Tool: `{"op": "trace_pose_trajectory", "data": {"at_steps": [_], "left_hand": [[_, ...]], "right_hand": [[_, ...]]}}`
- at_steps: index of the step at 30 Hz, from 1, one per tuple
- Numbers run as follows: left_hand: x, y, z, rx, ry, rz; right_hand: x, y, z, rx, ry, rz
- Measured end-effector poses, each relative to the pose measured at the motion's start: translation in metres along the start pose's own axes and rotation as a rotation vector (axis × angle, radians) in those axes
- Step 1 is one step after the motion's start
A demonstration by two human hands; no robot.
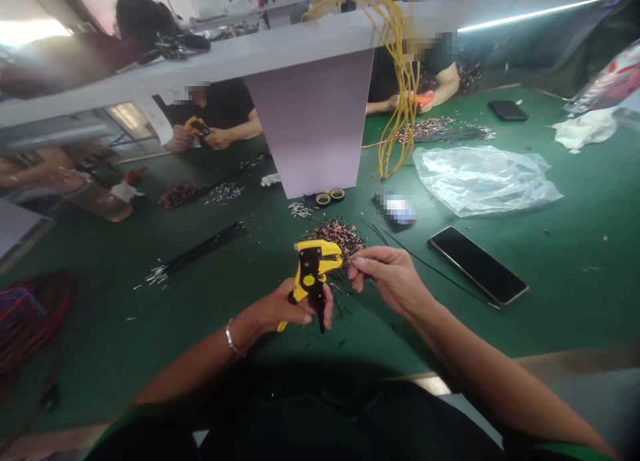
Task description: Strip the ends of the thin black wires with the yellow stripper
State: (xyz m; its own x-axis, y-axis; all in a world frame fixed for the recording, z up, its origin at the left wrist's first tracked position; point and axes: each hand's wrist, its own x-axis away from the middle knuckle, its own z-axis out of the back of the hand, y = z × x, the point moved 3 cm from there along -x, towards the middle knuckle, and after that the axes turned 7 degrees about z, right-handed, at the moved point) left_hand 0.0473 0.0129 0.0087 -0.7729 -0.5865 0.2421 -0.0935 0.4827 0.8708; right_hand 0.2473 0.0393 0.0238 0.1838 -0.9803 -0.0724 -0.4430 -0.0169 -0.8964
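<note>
My left hand (293,304) is wrapped round the handles of a yellow and black wire stripper (309,274), its jaws pointing right. Beside those jaws, my right hand (387,274) pinches a thin wire (349,259) between thumb and forefinger. Only a short bit of this wire shows at the jaw opening, and I cannot tell how far in it reaches. Behind the tool lies a heap of short wire scraps (340,231), dark with coppery ends. A few longer black wires (445,272) lie on the table to the right, partly behind my right hand.
On the green table (200,341) are a phone (477,264), a clear plastic bag (485,181), tape rolls (330,196) and a bundle of black wires (200,247). Yellow wires (395,107) hang from the shelf (225,57). Co-workers' hands hold tools across the table. Red cables (35,321) lie left.
</note>
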Motion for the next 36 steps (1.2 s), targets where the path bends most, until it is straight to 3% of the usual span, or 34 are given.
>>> {"op": "trace_pose_trajectory", "data": {"at_steps": [36], "left_hand": [[0.0023,-0.0095,0.0052,-0.029,0.093,0.007]], "right_hand": [[-0.0007,-0.0007,-0.0006,0.029,0.004,-0.006]]}}
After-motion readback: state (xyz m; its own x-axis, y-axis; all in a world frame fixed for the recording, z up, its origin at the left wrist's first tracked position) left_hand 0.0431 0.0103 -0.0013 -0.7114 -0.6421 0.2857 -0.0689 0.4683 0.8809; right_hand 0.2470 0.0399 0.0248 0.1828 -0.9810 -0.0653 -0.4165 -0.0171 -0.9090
